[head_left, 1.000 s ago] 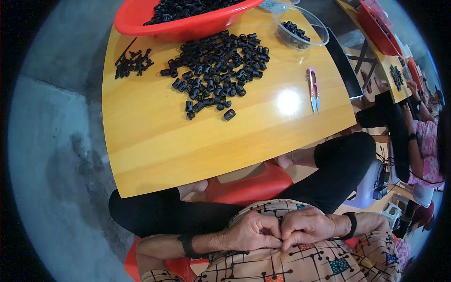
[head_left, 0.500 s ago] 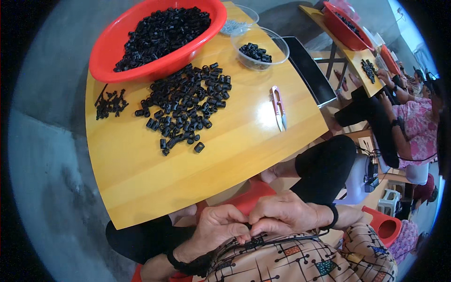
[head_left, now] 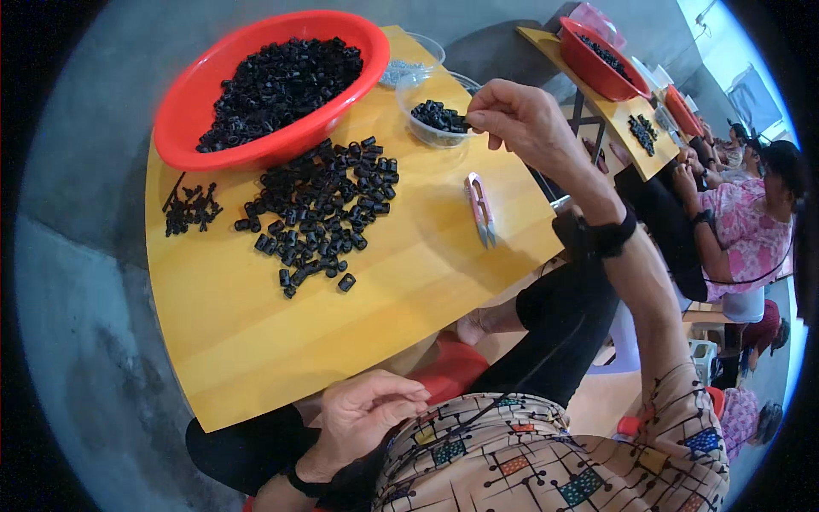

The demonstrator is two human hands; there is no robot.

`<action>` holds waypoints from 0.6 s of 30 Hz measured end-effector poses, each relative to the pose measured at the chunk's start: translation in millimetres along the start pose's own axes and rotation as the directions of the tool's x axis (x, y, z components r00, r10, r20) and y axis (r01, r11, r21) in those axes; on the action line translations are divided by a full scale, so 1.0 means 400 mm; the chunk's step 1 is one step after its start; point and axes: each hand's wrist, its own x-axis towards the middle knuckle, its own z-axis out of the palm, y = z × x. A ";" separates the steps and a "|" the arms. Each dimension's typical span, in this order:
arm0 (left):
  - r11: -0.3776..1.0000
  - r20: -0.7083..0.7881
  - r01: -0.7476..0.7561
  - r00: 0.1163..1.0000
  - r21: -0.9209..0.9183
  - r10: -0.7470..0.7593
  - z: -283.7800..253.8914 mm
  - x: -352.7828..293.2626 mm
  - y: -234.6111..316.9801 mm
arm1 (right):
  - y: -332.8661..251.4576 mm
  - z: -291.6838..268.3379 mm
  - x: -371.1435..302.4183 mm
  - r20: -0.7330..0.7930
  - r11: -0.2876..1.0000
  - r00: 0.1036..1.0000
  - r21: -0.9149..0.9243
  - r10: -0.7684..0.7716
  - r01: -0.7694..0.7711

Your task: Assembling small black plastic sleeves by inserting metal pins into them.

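My right hand (head_left: 520, 124) reaches out to the clear plastic bowl (head_left: 444, 143). Its thumb and fingertips pinch a small black cord lock (head_left: 466, 125) at the bowl's right rim. More black cord locks (head_left: 437, 114) lie inside that bowl. Low over my lap, my left hand (head_left: 368, 418) has its fingers curled together toward the thumb; whatever may be between them is hidden. On the yellow table (head_left: 341, 333) a loose pile of black barrel-shaped cord locks (head_left: 320, 205) spreads below a big red basin (head_left: 166, 141) heaped with the same kind of part.
Pink-handled thread snips (head_left: 479, 205) lie to the right of the pile. A bunch of thin black bits (head_left: 192, 209) is at the table's left. Behind the near bowl stands another clear bowl (head_left: 431, 53) with small grey pieces. Co-workers (head_left: 746, 213) sit at another table on the right.
My hands were together over my lap, pinching something small. Since then my right hand has swung up and forward to the clear bowl with a cord lock; my left hand stayed low.
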 end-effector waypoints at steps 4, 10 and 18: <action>0.945 -0.117 -0.179 0.969 0.272 0.217 -0.032 0.015 0.036 | 0.047 -0.016 0.057 0.070 0.912 0.985 -0.373 -0.157 0.172; 0.879 -0.175 -0.199 0.938 0.434 0.299 -0.047 0.048 0.040 | 0.070 -0.048 0.218 0.118 0.951 0.991 -0.297 -0.058 0.091; 0.954 0.202 -0.113 0.978 0.278 0.057 0.002 0.057 -0.027 | 0.181 0.088 0.478 0.420 0.693 0.879 -0.564 -0.228 0.449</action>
